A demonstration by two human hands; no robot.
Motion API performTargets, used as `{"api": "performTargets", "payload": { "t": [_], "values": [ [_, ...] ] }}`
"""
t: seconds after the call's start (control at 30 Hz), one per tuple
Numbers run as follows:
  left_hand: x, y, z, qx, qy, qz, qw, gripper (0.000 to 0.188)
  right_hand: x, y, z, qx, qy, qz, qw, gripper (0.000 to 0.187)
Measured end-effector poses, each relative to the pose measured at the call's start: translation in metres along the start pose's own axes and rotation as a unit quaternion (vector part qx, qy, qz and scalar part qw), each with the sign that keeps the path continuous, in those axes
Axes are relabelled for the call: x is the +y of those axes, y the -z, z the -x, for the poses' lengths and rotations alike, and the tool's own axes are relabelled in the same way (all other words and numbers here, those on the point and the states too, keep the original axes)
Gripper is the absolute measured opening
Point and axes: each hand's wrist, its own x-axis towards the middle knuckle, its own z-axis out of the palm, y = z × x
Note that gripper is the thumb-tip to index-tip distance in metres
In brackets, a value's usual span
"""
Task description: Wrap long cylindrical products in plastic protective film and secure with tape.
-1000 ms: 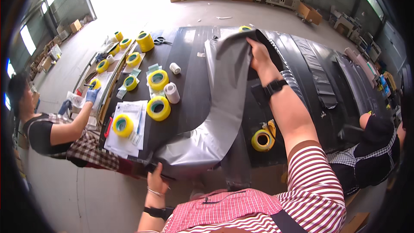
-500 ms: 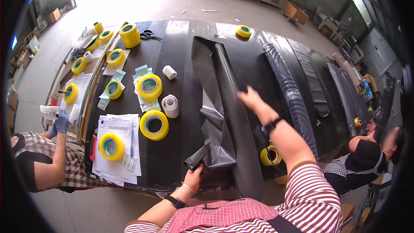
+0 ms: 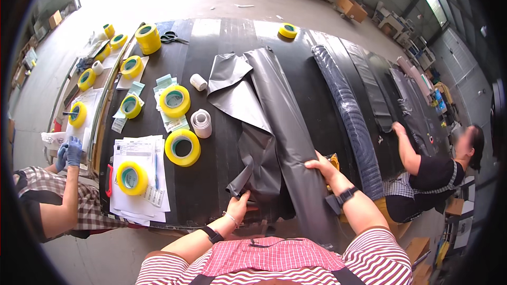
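Note:
A long grey plastic sheet lies folded along the black table, its far end crumpled. My left hand pinches the near folded corner of the sheet at the table's front edge. My right hand presses flat on the sheet's right side, fingers spread over the fold. Just behind my right hand, a yellow tape roll peeks out, mostly hidden.
Several yellow tape rolls and two white rolls stand at the left, with paper sheets and scissors. A dark rolled bundle lies right of the sheet. A gloved person sits at left, another person at right.
The sheet, lifted high by my right hand a second ago, now lies folded flat on the table. My right hand came down and toward me; my left hand stayed on the near corner.

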Motion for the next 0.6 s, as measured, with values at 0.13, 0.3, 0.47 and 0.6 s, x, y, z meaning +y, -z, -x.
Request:
{"api": "performTargets", "payload": {
  "t": [0.13,0.3,0.47,0.6],
  "values": [
    [-0.004,-0.014,-0.001,-0.004,0.036,-0.029,0.999,0.045,0.033,0.009,0.083,0.039,-0.001,-0.051,0.998,0.082],
    [-0.004,-0.043,0.011,-0.171,0.056,-0.277,0.944,0.059,0.047,-0.015,0.162,0.110,-0.012,-0.117,0.987,0.084],
    [-0.007,-0.058,0.029,-0.471,0.120,-0.582,0.651,0.078,0.047,-0.023,0.218,0.138,0.039,-0.089,0.986,0.087],
    [-0.024,-0.130,0.068,-0.501,-0.058,-0.290,0.813,0.089,0.037,-0.027,0.258,0.128,0.121,-0.003,0.984,0.093]
  ]
}}
